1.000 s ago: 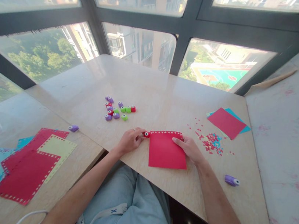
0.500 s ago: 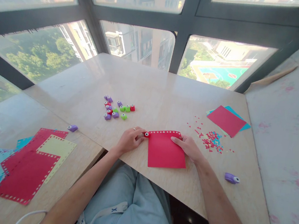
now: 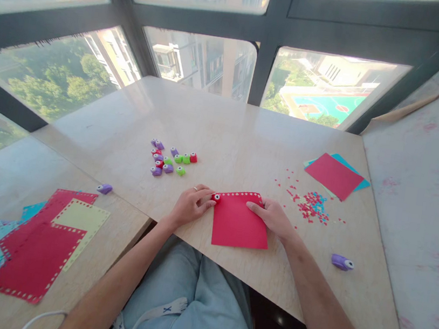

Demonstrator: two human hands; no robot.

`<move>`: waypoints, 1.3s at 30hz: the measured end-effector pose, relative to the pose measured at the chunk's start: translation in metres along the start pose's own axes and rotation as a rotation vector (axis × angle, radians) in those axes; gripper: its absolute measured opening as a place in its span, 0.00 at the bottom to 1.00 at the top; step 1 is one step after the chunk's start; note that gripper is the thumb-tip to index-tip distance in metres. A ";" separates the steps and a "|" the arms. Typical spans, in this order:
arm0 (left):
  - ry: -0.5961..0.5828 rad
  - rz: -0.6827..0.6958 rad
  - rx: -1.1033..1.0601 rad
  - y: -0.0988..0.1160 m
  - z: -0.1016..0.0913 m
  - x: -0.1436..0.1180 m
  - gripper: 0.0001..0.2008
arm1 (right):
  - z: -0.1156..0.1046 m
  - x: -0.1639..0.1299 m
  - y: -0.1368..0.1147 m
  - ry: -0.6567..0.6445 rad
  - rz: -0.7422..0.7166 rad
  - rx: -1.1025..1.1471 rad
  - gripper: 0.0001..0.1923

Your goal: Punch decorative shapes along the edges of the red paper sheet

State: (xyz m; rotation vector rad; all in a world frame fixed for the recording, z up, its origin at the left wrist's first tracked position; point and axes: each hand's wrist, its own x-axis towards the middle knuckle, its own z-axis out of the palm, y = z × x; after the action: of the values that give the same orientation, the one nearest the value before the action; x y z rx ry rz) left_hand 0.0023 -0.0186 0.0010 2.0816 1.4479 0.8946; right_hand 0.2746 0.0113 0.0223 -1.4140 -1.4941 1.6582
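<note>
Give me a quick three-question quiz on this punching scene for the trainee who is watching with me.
1. True or false: the left hand holds a small red punch at the top left corner of the red sheet.
2. Which edge of that sheet already shows a row of punched holes: A the far edge, B the near edge, C the right edge?
3. What lies on the table just right of the right hand, between it and the red and blue sheets?

Key:
1. True.
2. A.
3. A scatter of small red and blue paper bits.
</note>
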 end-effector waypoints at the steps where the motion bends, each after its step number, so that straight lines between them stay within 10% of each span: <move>1: 0.028 -0.015 -0.043 -0.001 0.000 0.000 0.13 | 0.000 0.000 0.000 0.008 -0.004 -0.008 0.21; 19: -0.036 0.035 0.154 0.001 -0.003 -0.001 0.12 | 0.010 0.002 0.006 0.189 0.023 -0.005 0.24; 39: 0.026 -0.008 0.059 -0.001 -0.003 -0.003 0.11 | 0.006 -0.009 0.005 0.178 0.371 0.176 0.24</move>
State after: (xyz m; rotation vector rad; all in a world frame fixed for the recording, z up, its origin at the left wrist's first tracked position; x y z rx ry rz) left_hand -0.0016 -0.0210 0.0018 2.1128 1.5117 0.8886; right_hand 0.2732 -0.0007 0.0203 -1.7634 -1.0057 1.7686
